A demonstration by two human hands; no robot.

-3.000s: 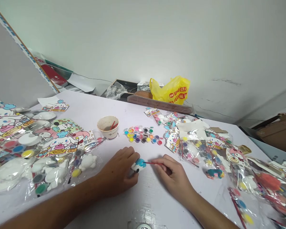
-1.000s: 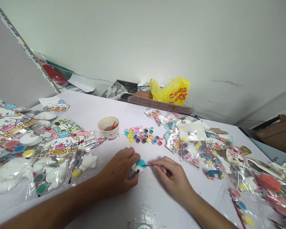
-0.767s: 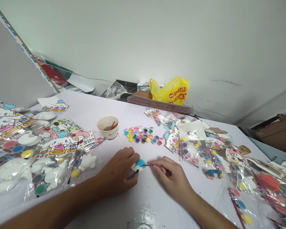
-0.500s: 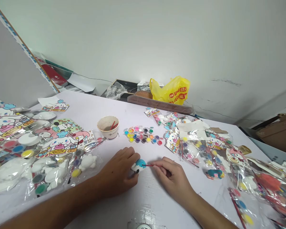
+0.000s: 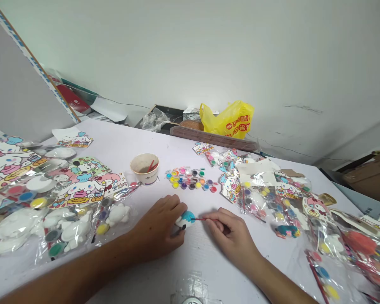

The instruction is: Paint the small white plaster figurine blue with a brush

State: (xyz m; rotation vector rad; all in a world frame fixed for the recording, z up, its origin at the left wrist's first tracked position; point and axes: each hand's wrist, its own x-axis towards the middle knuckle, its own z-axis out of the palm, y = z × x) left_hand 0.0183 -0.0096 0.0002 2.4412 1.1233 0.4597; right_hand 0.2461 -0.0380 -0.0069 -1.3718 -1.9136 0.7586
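My left hand [image 5: 156, 230] rests on the white table [image 5: 126, 145] and pinches a small white figurine [image 5: 185, 219] whose top is painted blue. Held in a pinch by my right hand [image 5: 231, 236] is a thin red paintbrush [image 5: 205, 219]; its tip touches the blue patch on the figurine. Beyond my hands lie a strip of open paint pots [image 5: 190, 178] in many colours and a paper cup [image 5: 145, 168] with red brushes standing in it.
Clear bags of white figurines and paint pots [image 5: 50, 219] lie at the left, and more bags [image 5: 272, 198] crowd the right side. A painted teal figurine [image 5: 286, 231] sits at the right. A yellow plastic bag [image 5: 229, 120] stands past the far edge.
Both hands have kept their places on the table. The brush tip has made only tiny strokes on the blue patch.
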